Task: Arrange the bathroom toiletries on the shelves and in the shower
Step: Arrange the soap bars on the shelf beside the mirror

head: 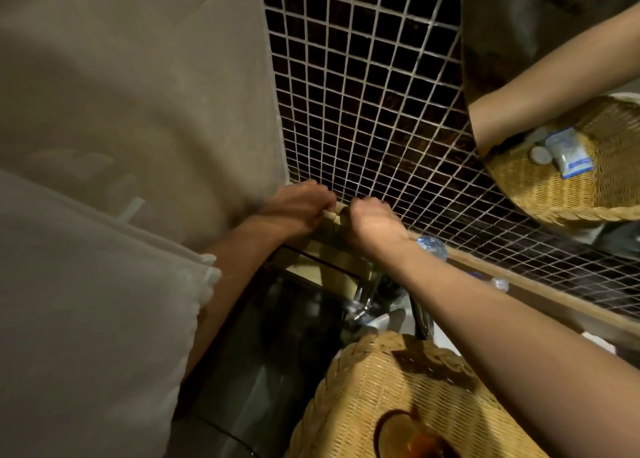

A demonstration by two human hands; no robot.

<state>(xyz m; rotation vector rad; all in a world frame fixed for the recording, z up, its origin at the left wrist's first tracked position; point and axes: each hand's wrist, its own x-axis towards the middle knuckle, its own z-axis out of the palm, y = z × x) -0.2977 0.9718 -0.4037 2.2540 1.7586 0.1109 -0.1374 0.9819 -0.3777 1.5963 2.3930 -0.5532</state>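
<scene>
Reaching into the corner, left hand (298,204) and right hand (370,220) pinch a small beige item (337,215) on the ledge (540,286); next, square it against the tiled wall (363,94).

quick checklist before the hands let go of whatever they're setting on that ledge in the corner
1. Grip: left hand and right hand both curl round a small pale item at the ledge's corner end: ok.
2. What the item is and whether it stands upright: mostly hidden by the fingers: cannot tell.
3. Item seated on the wooden ledge: contact hidden: cannot tell.
4. Neighbours: a water bottle stands on the ledge right beside the right wrist, easy to knock when pulling back: not ok.
5. Wicker basket sits below the right forearm, apart from it: ok.
</scene>
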